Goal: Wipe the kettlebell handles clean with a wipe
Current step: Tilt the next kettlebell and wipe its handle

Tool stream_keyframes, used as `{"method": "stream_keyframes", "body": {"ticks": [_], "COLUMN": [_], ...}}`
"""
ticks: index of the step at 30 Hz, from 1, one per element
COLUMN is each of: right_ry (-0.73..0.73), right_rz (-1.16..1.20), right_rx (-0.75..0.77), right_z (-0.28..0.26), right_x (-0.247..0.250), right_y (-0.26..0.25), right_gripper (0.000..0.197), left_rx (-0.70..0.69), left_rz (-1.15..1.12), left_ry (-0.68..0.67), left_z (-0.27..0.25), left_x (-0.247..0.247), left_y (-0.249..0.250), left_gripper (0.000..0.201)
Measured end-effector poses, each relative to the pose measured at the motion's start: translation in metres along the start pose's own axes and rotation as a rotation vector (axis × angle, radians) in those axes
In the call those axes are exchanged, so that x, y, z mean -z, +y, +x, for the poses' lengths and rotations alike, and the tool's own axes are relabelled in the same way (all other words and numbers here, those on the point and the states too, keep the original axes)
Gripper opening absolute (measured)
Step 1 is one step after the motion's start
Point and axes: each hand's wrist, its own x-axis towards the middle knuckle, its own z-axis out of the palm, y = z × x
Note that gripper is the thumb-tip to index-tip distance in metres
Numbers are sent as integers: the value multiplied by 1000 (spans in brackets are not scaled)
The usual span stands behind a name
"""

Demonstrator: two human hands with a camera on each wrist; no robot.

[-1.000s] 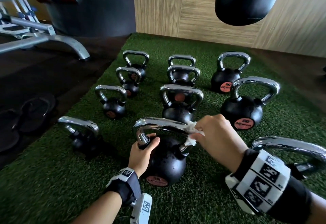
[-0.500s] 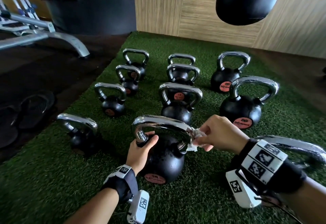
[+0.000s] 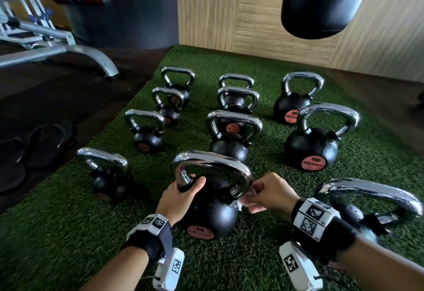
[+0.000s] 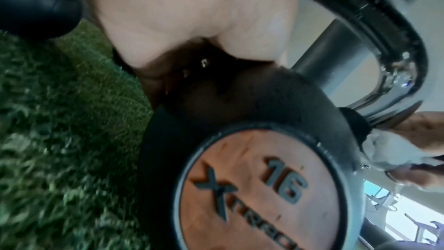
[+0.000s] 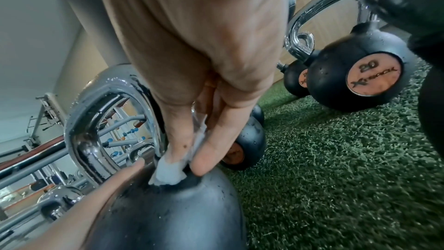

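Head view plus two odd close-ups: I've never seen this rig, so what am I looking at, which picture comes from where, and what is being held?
No machine here: a person works bare-handed, with a camera on the head and one strapped to each wrist. The wide picture is from the head, looking down at black kettlebells with chrome handles standing on green turf. The close-ups look along each hand. The left hand grips the left base of the handle of the nearest kettlebell, whose badge reads 16 in the left wrist view. The right hand pinches a white wipe against the handle's right base, where it meets the ball. Beside the turf lie dark sandals, and a black punching bag shows above.
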Motion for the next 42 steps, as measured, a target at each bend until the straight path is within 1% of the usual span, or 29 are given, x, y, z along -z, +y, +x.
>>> {"method": "stream_keyframes", "body": {"ticks": [1, 3, 4, 5, 6, 7, 9, 10, 11, 12, 14, 15, 19, 21, 23, 24, 26, 28, 29, 30, 31, 33, 34, 35, 36, 37, 38, 40, 42], "right_ry": [-24, -149, -234, -313, -364, -384, -368, -349, -336, -331, -310, -268, -12, 125, 296, 357, 393, 353, 370, 435, 527, 695, 696, 622, 514, 411, 344, 340, 413], "right_rz": [-4, -51, -78, -105, -132, -159, -223, -242, -256, -255, -254, -272, -340, -502, -614, -607, -505, -340, -266, -196, -117, 72, 175, 276, 358, 397, 379, 250, 195], "right_rx": [-12, -41, -51, -41, -2, 51, 159, 217, 269, 305, 366, 407, 585, 651, 706, 724, 758, 829, 864, 875, 835, 616, 473, 343, 248, 199, 186, 188, 168], "right_z": [-1, -7, -12, -16, -21, -25, -34, -39, -41, -45, -52, -55, -63, -65, -64, -63, -59, -53, -50, -46, -41, -31, -26, -18, -10, -4, 3, 12, 17], "right_x": [0, 0, 0, -1, -1, 0, 2, 2, 2, 3, 1, -1, -9, -16, -21, -23, -22, -19, -18, -18, -19, -25, -31, -38, -46, -55, -63, -76, -81], "right_y": [2, 4, 4, 4, 3, 1, -10, -17, -23, -30, -42, -48, -65, -68, -66, -64, -59, -52, -44, -34, -23, 1, 10, 19, 27, 33, 38, 44, 45], "right_gripper": [17, 9, 8, 7, 7, 7, 4, 12, 18, 18, 18, 22, 33, 43, 50, 53, 60, 61, 60, 58, 54, 48, 50, 53, 53, 50, 46, 37, 36], "left_rx": [23, 50, 53, 57, 54, 39, 7, -8, -39, -76, -103, -92, -72, -68, -64, -55, -67, -104, -153, -230, -336, -601, -711, -789, -840, -875, -902, -941, -941], "left_rz": [138, 459, 585, 648, 631, 533, 126, -82, -234, -341, -473, -512, -601, -684, -771, -810, -855, -877, -838, -751, -642, -465, -384, -312, -253, -194, -116, 129, 311], "left_ry": [-33, -95, -129, -163, -199, -240, -320, -355, -391, -437, -541, -580, -633, -636, -591, -561, -514, -452, -374, -248, -94, 170, 257, 321, 360, 372, 361, 305, 274], "left_z": [-2, -9, -13, -18, -24, -29, -42, -50, -57, -63, -72, -75, -83, -86, -88, -88, -89, -89, -88, -87, -85, -79, -73, -67, -61, -56, -50, -41, -37], "left_x": [8, 26, 35, 43, 49, 51, 50, 49, 47, 46, 41, 39, 34, 33, 32, 32, 34, 39, 41, 44, 48, 52, 50, 47, 44, 39, 35, 26, 20], "left_y": [4, 14, 19, 23, 28, 32, 39, 44, 49, 51, 53, 53, 53, 52, 50, 50, 53, 58, 62, 66, 71, 86, 92, 99, 106, 111, 115, 117, 112], "left_gripper": [82, 91, 91, 87, 78, 65, 43, 39, 40, 43, 43, 43, 48, 42, 35, 33, 35, 34, 33, 33, 34, 33, 32, 30, 29, 28, 28, 28, 27]}}
